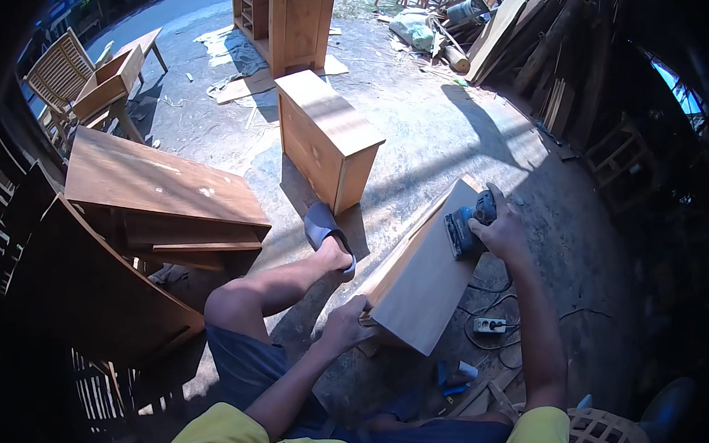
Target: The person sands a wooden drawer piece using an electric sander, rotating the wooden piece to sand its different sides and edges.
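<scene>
A pale wooden drawer (427, 285) stands tilted on the ground in front of me, its broad side facing up. My right hand (500, 223) is wrapped round a blue and black power sander (464, 234), whose pad rests on the far right part of that side. At the near left corner my left hand (346, 325) grips the drawer's edge, with its fingertips partly hidden behind the wood. My leg stretches out left of the drawer, with a grey clog (322, 228) on the foot.
A small wooden cabinet (314, 151) stands beyond my foot. Dark wooden furniture (160, 179) lies at the left, and a tall cabinet (301, 22) rises at the back. Near the sander, cables run to a white power strip (490, 326). Timber (551, 55) leans at the far right.
</scene>
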### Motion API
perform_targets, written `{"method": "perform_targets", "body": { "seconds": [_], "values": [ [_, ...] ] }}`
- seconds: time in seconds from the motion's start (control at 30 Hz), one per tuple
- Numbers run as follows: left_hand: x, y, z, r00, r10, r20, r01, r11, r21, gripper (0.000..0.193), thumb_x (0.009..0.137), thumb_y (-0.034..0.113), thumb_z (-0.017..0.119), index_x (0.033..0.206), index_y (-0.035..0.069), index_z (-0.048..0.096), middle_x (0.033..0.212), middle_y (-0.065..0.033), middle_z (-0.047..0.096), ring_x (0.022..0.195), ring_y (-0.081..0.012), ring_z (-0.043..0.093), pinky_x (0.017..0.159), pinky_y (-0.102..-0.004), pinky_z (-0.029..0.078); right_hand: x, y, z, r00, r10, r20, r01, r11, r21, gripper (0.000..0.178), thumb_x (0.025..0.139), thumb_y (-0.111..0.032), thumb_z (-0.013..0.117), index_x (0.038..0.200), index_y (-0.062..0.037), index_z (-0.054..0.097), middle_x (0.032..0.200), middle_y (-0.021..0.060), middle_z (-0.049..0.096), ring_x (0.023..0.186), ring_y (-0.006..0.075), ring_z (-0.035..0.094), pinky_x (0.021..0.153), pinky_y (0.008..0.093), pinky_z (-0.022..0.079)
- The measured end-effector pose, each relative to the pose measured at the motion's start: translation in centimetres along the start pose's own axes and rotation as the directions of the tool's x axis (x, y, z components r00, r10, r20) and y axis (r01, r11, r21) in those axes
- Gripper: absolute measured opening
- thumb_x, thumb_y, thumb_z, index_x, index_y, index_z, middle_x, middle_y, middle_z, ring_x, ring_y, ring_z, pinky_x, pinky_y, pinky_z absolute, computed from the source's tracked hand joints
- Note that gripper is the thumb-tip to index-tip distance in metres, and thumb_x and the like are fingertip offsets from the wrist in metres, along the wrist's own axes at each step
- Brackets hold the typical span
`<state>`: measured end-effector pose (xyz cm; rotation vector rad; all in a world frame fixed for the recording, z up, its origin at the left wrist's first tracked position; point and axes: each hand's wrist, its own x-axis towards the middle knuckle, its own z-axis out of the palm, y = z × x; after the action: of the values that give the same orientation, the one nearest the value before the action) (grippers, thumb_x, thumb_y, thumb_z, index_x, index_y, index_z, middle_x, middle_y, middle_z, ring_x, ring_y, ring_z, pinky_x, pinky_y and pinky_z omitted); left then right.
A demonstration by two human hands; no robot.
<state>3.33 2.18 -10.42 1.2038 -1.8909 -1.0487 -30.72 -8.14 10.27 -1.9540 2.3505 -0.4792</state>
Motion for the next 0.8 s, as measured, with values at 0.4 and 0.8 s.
{"method": "perform_targets", "body": {
  "seconds": [0.4,0.8],
  "values": [
    [0.9,-1.3,0.1,0.999,-0.008,0.048,0.01,0.999,-0.04,0.049,0.078,0.033,0.093,0.109,0.009,0.064,0.102,-0.0146,0.076,0.097,-0.0349,0.078,0.081,-0.0466,0.06,-1.5,-5.4,1.8,0.975,-0.221,0.018,0.214,0.96,0.182,0.092,0.082,-0.034,0.087,0.163,-0.0179,0.045,0.124,0.0323,0.066,0.112,0.0534,0.07,0.1,0.0571,0.057],
    [0.6,-0.7,0.0,0.999,0.008,0.031,-0.007,1.0,-0.031,0.048,0.079,0.032,0.093,0.108,0.009,0.064,0.102,-0.0138,0.074,0.094,-0.0358,0.076,0.08,-0.0464,0.059,0.9,-3.0,0.9,0.981,-0.196,0.006,0.194,0.974,0.119,0.096,0.081,-0.031,0.088,0.164,-0.0196,0.042,0.123,0.0322,0.067,0.112,0.0533,0.071,0.098,0.0569,0.059]
  ]
}}
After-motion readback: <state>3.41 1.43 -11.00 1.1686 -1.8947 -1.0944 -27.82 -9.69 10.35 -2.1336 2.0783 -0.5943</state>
